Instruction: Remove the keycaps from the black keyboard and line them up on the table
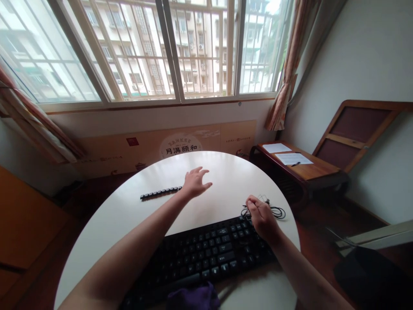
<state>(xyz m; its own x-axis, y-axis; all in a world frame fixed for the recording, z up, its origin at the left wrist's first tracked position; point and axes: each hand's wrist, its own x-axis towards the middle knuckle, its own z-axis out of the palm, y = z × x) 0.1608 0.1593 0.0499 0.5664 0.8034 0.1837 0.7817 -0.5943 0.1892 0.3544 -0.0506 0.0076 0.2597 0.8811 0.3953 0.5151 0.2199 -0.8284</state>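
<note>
A black keyboard (206,254) lies at the near side of the round white table, partly covered by my forearms. My left hand (195,182) is stretched out beyond it over the tabletop, fingers spread and holding nothing visible. Beside that hand, a row of loose black keycaps (159,193) runs to the left; its right end is hidden by the hand. My right hand (260,214) is closed above the keyboard's far right corner. What its fingers grip, if anything, cannot be made out. Behind it lies a coiled black cable (278,212).
The round white table (106,219) has a curved edge. A purple cloth (195,297) lies at the keyboard's near edge. To the right, a wooden bench (318,170) carries paper sheets (294,159) and a pen. A printed cardboard panel (206,133) stands below the window.
</note>
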